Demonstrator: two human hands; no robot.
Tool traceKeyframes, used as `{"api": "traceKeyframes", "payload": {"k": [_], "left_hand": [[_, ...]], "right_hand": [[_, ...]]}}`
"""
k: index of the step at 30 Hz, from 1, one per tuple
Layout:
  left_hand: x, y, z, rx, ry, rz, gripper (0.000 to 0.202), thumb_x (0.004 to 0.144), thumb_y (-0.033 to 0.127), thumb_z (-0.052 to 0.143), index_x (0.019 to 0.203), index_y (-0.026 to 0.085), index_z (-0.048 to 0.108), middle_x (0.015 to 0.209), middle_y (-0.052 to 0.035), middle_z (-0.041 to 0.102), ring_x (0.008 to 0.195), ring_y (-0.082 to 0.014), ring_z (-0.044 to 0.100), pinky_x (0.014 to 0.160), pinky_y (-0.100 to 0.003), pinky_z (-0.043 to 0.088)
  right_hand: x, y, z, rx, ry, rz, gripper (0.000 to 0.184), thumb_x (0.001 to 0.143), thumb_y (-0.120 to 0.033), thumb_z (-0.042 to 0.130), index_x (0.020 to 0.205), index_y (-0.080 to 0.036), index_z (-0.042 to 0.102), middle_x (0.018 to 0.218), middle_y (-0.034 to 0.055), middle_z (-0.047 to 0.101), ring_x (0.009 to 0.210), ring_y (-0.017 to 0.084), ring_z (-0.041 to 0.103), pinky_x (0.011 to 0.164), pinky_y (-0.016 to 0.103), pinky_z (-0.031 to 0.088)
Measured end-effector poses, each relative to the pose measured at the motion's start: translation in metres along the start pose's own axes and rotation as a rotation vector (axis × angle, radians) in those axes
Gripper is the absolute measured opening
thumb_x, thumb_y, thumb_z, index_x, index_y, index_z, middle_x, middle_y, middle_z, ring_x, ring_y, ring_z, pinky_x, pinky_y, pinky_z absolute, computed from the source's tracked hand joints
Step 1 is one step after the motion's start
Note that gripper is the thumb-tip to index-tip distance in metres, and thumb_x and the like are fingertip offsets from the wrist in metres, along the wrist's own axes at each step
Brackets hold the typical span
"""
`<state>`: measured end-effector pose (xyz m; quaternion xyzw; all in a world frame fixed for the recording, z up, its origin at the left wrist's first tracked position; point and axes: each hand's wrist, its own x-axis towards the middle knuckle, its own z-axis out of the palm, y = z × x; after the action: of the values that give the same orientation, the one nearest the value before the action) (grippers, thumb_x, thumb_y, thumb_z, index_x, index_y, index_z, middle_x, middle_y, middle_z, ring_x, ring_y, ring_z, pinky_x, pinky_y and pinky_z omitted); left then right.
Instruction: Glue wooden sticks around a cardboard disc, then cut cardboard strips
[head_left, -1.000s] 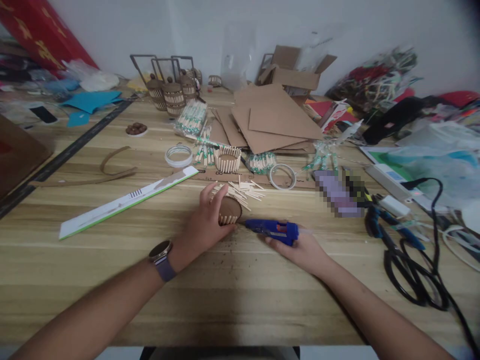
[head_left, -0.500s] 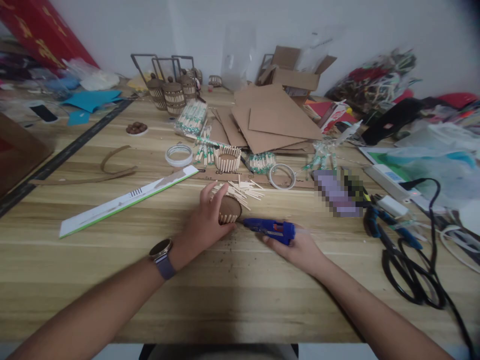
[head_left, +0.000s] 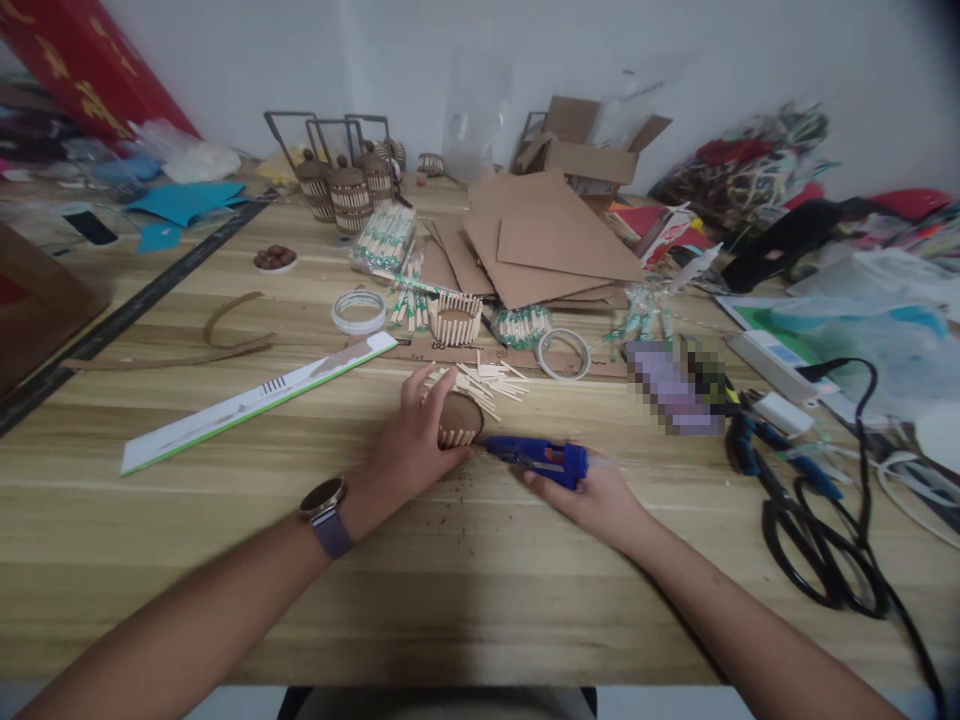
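Left grip around stick-edged brown disc, blue glue gun in right grip

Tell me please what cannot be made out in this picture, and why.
Head view:
Left side of the round brown piece: hidden by the left hand.
Handle of the blue glue gun: hidden by the right hand.
Purple object: masked by pixel blocks.
Brown box: cut off by the left edge.
Nozzle contact with the piece: too small to tell.
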<state>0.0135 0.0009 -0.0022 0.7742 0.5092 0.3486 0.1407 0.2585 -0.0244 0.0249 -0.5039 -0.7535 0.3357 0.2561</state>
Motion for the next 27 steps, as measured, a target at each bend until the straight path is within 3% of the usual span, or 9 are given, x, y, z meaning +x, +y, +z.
{"api": "traceKeyframes", "payload": {"k": [13,27], "left_hand": [[-0.0007,-0.0002,0.0003,0.000,0.002,0.005,0.102,0.068,0.019,0.086,0.149,0.029,0.024,0.150,-0.0168,0.028,0.143,-0.0403,0.034,0.114,-0.061,0.037],[0.0004,0.0012,0.0000,0.029,0.001,-0.004,0.107,0.063,0.015,0.088,0.147,0.028,0.023,0.149,-0.0173,0.026,0.142,-0.0403,0.035,0.112,-0.060,0.040]], "right_hand": [[0.0004,0.0002,0.0004,-0.022,-0.012,-0.004,0.024,0.086,-0.041,0.059,0.085,-0.022,0.074,0.081,0.0047,0.075,0.072,0.021,0.068,0.066,0.031,0.053],[-0.0003,0.0021,0.0017,-0.095,0.021,-0.060,0.027,0.087,-0.041,0.056,0.085,-0.021,0.074,0.082,0.0061,0.077,0.073,0.023,0.070,0.067,0.033,0.053]]}}
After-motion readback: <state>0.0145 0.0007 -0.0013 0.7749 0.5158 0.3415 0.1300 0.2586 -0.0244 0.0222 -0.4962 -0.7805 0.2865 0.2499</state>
